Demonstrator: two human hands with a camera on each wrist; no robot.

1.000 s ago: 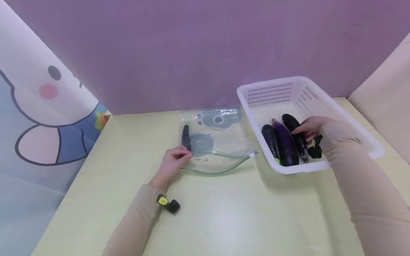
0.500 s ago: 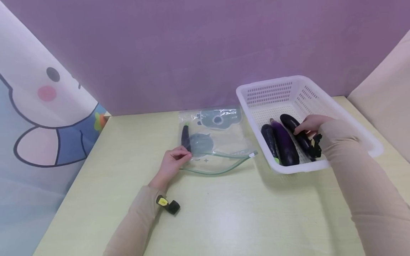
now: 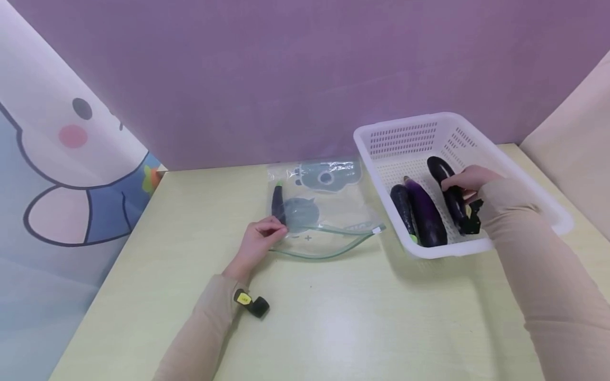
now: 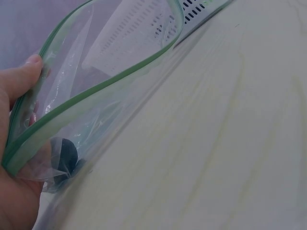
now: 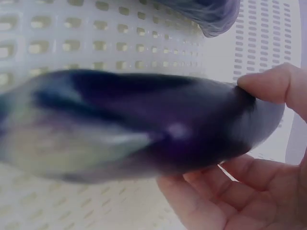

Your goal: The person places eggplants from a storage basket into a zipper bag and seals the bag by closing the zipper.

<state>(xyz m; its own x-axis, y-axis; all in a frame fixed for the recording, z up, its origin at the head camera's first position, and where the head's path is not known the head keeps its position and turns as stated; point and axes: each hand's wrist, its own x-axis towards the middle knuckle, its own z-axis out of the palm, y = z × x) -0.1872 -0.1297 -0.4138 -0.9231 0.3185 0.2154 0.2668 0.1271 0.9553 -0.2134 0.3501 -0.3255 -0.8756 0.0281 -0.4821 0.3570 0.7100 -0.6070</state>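
A clear zip bag (image 3: 333, 206) with a green closure and printed animal shapes lies on the table, its mouth parted toward me. One slim eggplant (image 3: 278, 201) is inside it along the left side. My left hand (image 3: 257, 241) pinches the bag's left rim between thumb and fingers; the left wrist view shows the thumb over the green strip. Over the white basket my right hand (image 3: 469, 182) grips a dark eggplant (image 5: 158, 124) around its middle, thumb on one side, fingers on the other. Two more eggplants, a purple one (image 3: 425, 214) and a darker one (image 3: 402, 206), lie to its left.
The white plastic basket (image 3: 514, 164) with slotted walls stands at the right of the pale table (image 3: 324, 317). A purple backdrop (image 3: 286, 79) rises behind. On the left hangs a cartoon-printed cloth (image 3: 57, 211).
My right hand has lifted the gripped eggplant a little and moved it slightly away from the purple one beside it. The left hand and the bag keep their place.
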